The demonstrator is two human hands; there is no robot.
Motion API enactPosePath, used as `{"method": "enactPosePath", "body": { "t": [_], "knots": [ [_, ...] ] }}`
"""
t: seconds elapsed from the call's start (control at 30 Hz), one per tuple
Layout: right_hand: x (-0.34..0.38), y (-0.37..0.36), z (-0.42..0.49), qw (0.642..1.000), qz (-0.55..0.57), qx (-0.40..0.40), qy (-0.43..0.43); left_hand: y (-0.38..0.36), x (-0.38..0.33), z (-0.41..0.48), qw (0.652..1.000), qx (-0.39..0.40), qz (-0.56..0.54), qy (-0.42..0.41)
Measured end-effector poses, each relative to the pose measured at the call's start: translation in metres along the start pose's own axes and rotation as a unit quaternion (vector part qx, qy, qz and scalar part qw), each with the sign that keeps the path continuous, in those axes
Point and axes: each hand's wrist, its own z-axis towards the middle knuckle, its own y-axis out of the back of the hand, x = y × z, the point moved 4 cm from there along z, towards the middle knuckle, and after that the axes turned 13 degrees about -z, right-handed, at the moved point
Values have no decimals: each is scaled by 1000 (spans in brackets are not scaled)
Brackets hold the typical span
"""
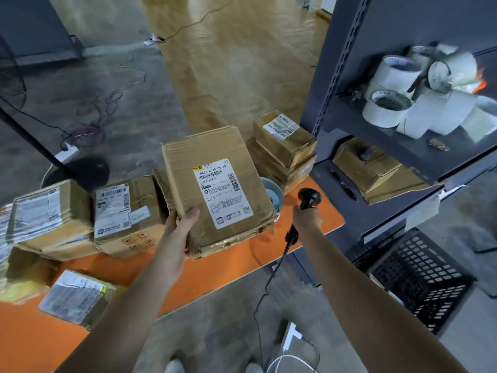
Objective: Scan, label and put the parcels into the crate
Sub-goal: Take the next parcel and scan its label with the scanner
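Note:
A large brown cardboard parcel (215, 189) with a white shipping label facing up is tilted above the orange table (236, 262). My left hand (178, 230) grips its lower left edge, thumb on top. My right hand (308, 218) holds a black barcode scanner (309, 199) by its handle, just right of the parcel, with its head turned toward the parcel. The scanner's cable hangs down to the floor. A black plastic crate (422, 278) stands on the floor at the lower right.
Several more labelled parcels (126, 211) lie on the table's left side, and a stack of boxes (285, 146) sits at its far end. A dark metal shelf (403, 146) at right carries tape rolls (387, 109) and a box. A blue tape roll (274, 195) lies behind the held parcel.

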Motion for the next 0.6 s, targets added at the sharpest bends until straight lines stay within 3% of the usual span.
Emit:
{"method": "enactPosePath", "body": {
  "t": [0.3, 0.4, 0.6],
  "knots": [
    [4, -14, 15, 999, 9, 48, 6, -1, 1, 10, 1000, -2, 5, 20],
    [4, -10, 15, 998, -38, 55, 13, 1, 1, 10, 1000, -5, 5, 25],
    [13, 13, -11, 995, -94, 19, 41, 4, -6, 9, 999, -13, 0, 53]
  ]
}}
